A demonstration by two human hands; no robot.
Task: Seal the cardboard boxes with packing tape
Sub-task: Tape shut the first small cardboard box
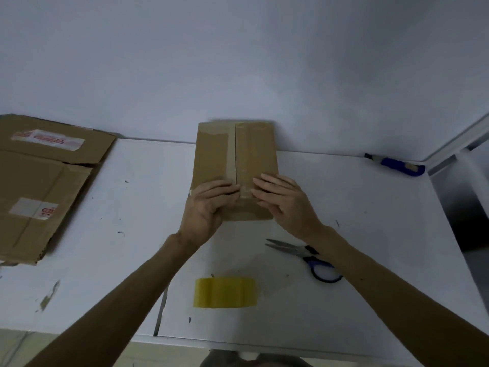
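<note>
Wall [238, 62], plain and pale, fills the upper half of the view and meets one white table [357, 207] scuffed with dark flecks. A grey metal surface borders the table at 3 o'clock.

One flattened sheet of cardboard [39, 186] lies at 9 o'clock, overhanging the table's far edge, and it carries two white labels with red print.

One cardboard box [211, 154] sits at the middle of the table with its far end against the wall. Its top flaps meet in a lengthwise seam, and glossy tape [244, 154] runs along that seam.

Two bare hands work on the box's near end. The left hand [209, 205] and the right hand [283, 200] lie flat on either side of the seam. Their fingers are nearly straight and pressed down on the tape, with the fingertips almost meeting.

One roll of yellowish packing tape [225, 292] stands at 6 o'clock, well apart from the box. One pair of blue-handled scissors [304, 256] lies at 4 o'clock, just beside the right forearm. One blue utility knife [397, 165] rests at 2 o'clock by the wall.
</note>
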